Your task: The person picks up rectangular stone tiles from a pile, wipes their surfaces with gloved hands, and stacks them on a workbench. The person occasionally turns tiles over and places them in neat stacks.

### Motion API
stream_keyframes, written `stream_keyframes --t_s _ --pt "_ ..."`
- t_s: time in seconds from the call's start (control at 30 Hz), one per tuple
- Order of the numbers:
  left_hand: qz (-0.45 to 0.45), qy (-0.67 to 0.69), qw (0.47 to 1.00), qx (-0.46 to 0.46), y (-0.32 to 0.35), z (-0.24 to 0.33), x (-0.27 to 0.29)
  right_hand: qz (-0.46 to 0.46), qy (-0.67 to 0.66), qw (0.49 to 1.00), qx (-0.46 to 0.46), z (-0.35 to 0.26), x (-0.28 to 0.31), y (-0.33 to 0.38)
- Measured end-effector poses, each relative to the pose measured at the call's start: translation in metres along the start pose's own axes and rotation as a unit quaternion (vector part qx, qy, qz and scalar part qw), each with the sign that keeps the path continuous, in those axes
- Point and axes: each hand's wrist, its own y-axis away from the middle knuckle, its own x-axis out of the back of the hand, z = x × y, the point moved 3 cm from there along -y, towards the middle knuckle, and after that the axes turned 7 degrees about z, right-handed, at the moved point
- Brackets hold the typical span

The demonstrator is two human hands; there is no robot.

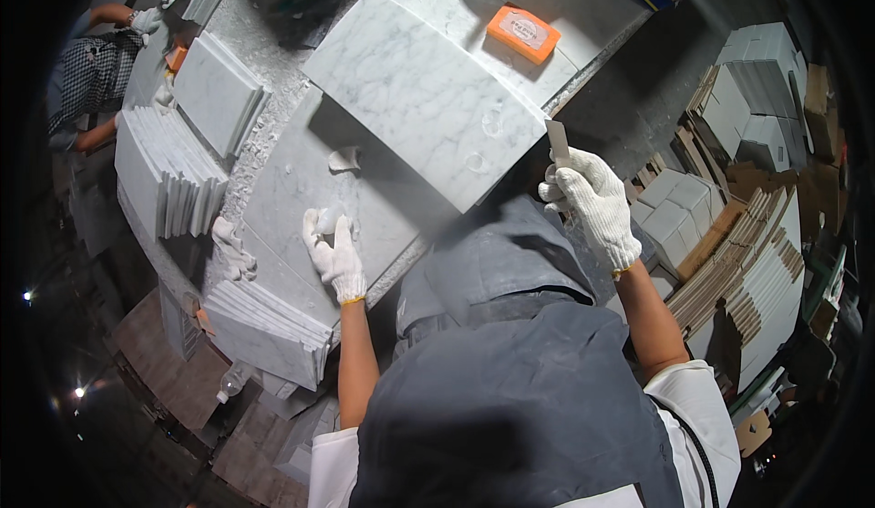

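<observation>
My left hand (pixel 335 257), in a white knit glove, is closed around a small whitish, translucent object (pixel 329 220) over the table; its kind is not plain. My right hand (pixel 594 203), gloved the same way, grips a flat putty knife (pixel 558 143) with its blade pointing up. That blade is close to the right corner of a grey-veined marble tile (pixel 419 89), which lies tilted across the work surface. Two wet-looking round marks show on the tile near this corner. Beyond it lies an orange hand-pad block (pixel 521 34) with a pale label.
A crumpled whitish scrap (pixel 344 159) lies on the dusty table (pixel 296 198). Stacked marble tiles (pixel 169 171) stand at the left, with more tiles (pixel 269 330) nearer me. Another person (pixel 91 84) works at the far left. White boxes (pixel 674 212) and stacked panels (pixel 747 271) fill the right.
</observation>
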Motion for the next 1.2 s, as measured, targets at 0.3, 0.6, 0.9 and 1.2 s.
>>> stream_keyframes --t_s 0.3,0.6,0.9,1.2 --pt "0.052 -0.24 0.956 -0.161 0.05 0.039 0.047 0.094 -0.168 0.974 0.122 0.008 0.015 -0.005" --pt "-0.272 -0.069 0.81 -0.515 0.049 0.18 -0.099 0.054 -0.189 0.979 0.052 0.005 0.004 -0.017" --pt "-0.367 -0.273 0.653 -0.604 0.044 0.206 -0.191 0.103 -0.171 0.979 -0.032 0.014 0.038 -0.003" --pt "-0.361 -0.289 0.674 -0.576 0.027 0.188 -0.17 0.058 -0.126 0.99 -0.024 0.0 0.032 -0.01"
